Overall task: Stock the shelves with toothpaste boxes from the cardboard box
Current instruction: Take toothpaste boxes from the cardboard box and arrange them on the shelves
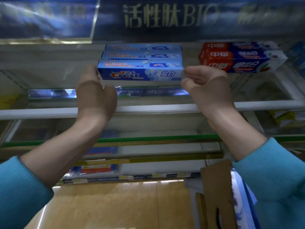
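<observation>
One head-worn view looks forward and slightly up at the shelf (148, 108), close enough that both raised forearms fill the foreground. The floor (115, 204) shows along the bottom edge, a banner (148, 17) along the top.

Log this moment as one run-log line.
left hand: touching Crest box end | right hand: at other end, contact unclear | box: on shelf | step: aligning

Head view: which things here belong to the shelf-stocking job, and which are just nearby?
Job:
blue Crest boxes
left hand
right hand
cardboard box
shelf rail

Nearby:
red-and-blue toothpaste boxes
overhead banner
lower-shelf stock
</observation>
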Demonstrator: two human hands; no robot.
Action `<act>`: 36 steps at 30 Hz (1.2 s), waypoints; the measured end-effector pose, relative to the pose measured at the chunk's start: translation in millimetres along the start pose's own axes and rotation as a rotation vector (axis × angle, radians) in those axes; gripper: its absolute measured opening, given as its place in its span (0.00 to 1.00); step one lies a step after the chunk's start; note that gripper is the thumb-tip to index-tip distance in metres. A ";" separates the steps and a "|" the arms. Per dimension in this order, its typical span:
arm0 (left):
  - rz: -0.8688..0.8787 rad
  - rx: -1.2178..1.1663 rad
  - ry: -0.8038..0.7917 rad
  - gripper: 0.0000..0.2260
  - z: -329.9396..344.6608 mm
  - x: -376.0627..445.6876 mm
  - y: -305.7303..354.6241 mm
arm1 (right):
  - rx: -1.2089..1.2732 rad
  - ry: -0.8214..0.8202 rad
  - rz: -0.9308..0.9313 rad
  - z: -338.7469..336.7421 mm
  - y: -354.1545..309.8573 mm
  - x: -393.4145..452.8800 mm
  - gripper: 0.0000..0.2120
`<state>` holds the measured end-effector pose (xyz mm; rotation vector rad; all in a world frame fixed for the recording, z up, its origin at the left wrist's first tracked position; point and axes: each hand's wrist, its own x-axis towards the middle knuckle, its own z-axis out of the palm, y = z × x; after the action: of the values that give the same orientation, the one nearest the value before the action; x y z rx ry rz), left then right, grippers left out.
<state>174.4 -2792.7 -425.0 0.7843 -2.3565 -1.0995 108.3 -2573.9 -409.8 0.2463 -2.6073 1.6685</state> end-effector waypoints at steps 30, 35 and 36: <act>0.080 0.154 -0.861 0.23 316.9 -338.1 136.8 | -0.403 -0.154 0.710 -343.9 287.2 -187.9 0.06; -0.021 0.270 -0.772 0.25 359.3 -338.8 138.1 | -0.512 -0.298 0.593 -323.8 302.5 -189.5 0.14; -0.032 0.292 -0.758 0.23 366.5 -340.0 141.3 | -0.530 -0.290 0.576 -321.9 305.8 -188.3 0.13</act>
<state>172.8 -2296.3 -578.2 0.5524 -3.1993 -1.2333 229.9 -2135.8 -570.7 -0.3383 -3.4513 0.9983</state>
